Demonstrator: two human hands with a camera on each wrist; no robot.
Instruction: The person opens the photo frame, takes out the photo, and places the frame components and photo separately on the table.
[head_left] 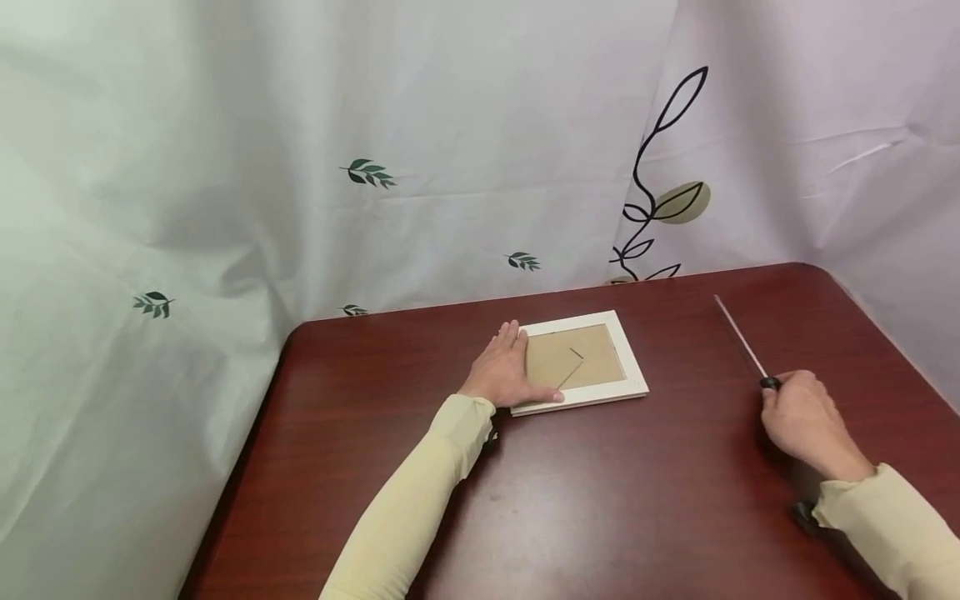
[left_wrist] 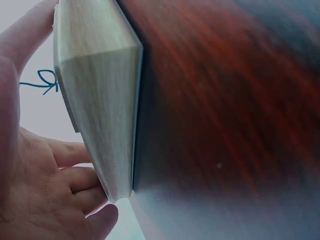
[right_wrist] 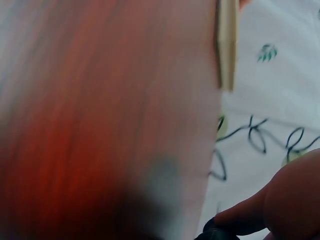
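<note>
A white picture frame [head_left: 632, 367] lies flat on the table, its brown backing board [head_left: 555, 354] facing up. The board bears a short dark mark and a thin diagonal line. My left hand [head_left: 498, 371] rests at the frame's left end, thumb on the near rim and straight fingers along the left side. In the left wrist view the frame's pale side edge [left_wrist: 100, 90] stands close to the palm and fingers. Off to the right, my right hand [head_left: 810, 421] grips a screwdriver [head_left: 738, 333] by its black handle; the long metal shaft points away and left, apart from the frame.
The dark red-brown wooden table [head_left: 615, 500] has rounded far corners. A white curtain [head_left: 450, 125] with leaf prints hangs directly behind it and along both sides. A dark wrist device [head_left: 804, 517] shows beneath the right sleeve.
</note>
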